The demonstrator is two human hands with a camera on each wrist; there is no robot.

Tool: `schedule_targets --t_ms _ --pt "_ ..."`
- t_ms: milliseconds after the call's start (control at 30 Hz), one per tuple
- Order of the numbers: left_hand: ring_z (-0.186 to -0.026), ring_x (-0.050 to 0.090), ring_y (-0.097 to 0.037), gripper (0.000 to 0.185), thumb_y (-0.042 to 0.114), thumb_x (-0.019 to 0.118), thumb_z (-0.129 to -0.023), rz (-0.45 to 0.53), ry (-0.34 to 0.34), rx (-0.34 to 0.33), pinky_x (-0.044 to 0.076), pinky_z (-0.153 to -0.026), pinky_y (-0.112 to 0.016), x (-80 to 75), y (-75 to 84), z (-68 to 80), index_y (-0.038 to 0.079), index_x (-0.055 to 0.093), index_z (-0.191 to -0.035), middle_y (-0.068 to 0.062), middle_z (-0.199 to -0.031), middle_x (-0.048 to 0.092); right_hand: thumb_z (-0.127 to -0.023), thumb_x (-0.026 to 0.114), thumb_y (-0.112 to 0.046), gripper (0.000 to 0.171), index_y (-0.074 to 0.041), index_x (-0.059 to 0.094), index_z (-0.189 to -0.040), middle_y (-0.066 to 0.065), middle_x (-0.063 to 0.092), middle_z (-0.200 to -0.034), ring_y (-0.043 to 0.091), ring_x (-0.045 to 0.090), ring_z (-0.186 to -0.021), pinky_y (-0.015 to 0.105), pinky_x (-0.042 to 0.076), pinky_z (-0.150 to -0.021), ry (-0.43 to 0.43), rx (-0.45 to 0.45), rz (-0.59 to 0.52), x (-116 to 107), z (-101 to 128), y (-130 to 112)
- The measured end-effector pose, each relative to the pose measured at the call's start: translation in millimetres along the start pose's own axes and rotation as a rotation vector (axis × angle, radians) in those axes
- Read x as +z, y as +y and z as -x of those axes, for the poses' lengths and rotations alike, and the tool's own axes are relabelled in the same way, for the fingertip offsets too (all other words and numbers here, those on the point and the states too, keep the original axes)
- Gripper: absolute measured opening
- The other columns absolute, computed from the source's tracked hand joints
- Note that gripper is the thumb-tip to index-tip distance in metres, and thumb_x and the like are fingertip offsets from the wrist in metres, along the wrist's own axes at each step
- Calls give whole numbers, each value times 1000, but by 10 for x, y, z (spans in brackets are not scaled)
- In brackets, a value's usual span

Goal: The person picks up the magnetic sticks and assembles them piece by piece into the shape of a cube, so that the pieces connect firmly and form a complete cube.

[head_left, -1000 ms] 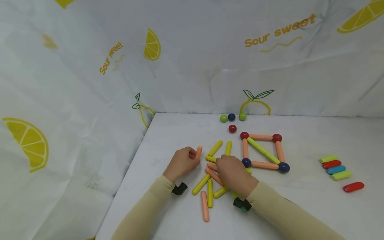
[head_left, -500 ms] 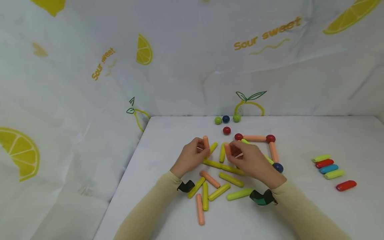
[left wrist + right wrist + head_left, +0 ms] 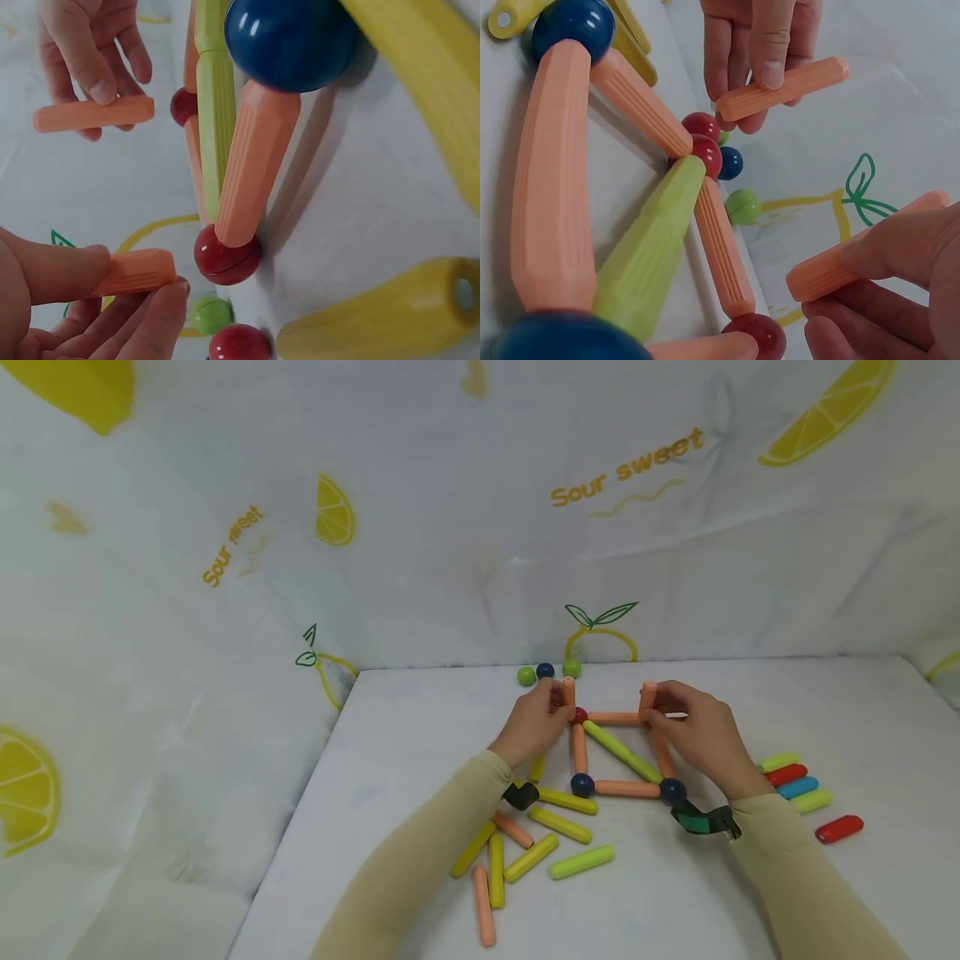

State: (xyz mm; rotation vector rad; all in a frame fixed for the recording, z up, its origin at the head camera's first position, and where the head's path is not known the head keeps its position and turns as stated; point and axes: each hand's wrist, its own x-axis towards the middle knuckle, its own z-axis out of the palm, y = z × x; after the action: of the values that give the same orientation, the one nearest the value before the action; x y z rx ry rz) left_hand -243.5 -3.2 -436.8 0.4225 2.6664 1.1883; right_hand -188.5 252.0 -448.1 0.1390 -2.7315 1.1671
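My left hand (image 3: 534, 722) pinches an orange magnetic stick (image 3: 139, 271) upright near the red ball (image 3: 227, 255) at the back left corner of a stick-and-ball square. In my right hand (image 3: 701, 739), fingertips and thumb grip another orange magnetic stick (image 3: 825, 270), held upright over the square's back right corner. Orange sticks (image 3: 627, 789) form the square's sides, with blue balls (image 3: 582, 785) at both front corners. A lime diagonal (image 3: 621, 750) crosses it from back left to front right. In the head view, the right hand and its stick hide the back right red ball (image 3: 759, 335).
Loose yellow sticks (image 3: 531, 858), a lime stick (image 3: 582, 862) and orange sticks (image 3: 483, 906) lie left and in front of the square. Green balls (image 3: 527, 676) and a blue ball (image 3: 545, 671) sit along the back. Short coloured pieces (image 3: 839, 829) lie at right.
The right hand has picked up an orange stick from the pile. Both hands, each with an orange stick, have moved right and back to the square's far corners. The head view has shifted.
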Motion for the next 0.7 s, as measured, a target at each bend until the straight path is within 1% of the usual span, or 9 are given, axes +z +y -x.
schedule_targets --t_ms 100,233,533,700 --pt "-123 71 -18 33 22 62 -111 28 29 14 60 -96 -29 24 11 -46 11 56 -142 -5 -136 70 -107 70 -24 31 -6 68 -132 21 77 -123 45 73 -117 65 54 -100 26 -8 -18 -21 -31 65" --pt "-126 71 -21 35 20 61 -112 61 13 22 61 -97 -29 57 8 -71 10 55 -144 -7 -139 69 -106 71 -25 27 -8 69 -127 19 78 -122 46 74 -116 66 50 -100 38 17 -28 -37 -49 113" --pt "-121 71 -20 33 18 60 -112 46 9 26 61 -91 -26 135 11 -114 10 55 -144 -9 -137 69 -106 72 -25 35 -6 67 -135 22 76 -126 47 72 -120 67 49 -102 33 51 -17 -62 -62 167" --pt "-121 70 -20 32 19 60 -112 52 2 12 61 -93 -28 156 22 -148 11 56 -143 -9 -137 69 -106 72 -23 36 -5 66 -137 22 76 -126 47 72 -120 67 50 -103 22 59 -13 -62 -72 193"
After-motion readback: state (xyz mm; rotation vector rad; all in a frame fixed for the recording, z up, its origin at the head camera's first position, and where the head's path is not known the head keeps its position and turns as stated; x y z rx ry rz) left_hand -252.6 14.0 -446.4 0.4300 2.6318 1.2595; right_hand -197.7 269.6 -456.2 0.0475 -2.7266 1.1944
